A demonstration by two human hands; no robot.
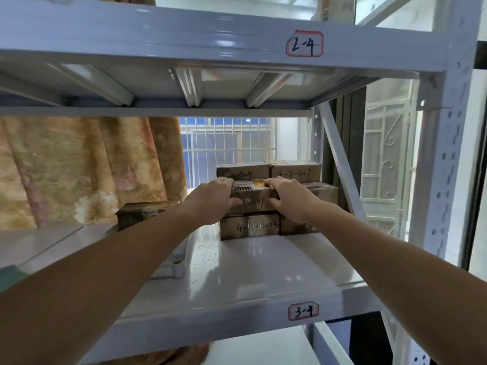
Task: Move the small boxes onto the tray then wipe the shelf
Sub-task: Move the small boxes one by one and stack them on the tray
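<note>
Several small brown cardboard boxes with handwritten numbers are stacked at the back right of the grey shelf (263,270). My left hand (213,201) and my right hand (290,198) grip the two ends of the front middle box (253,197), which rests on a lower box (250,226). Two more boxes (295,171) stand behind, higher up. To the left lies a pale tray (181,262), mostly hidden by my left forearm, with one dark box (142,213) on it.
The shelf above, labelled 2-4 (304,43), hangs low over the boxes. A perforated upright post (448,154) and a diagonal brace (340,159) bound the right side. A patterned curtain (79,169) and a barred window lie behind. The shelf lip carries label 3-4 (303,310).
</note>
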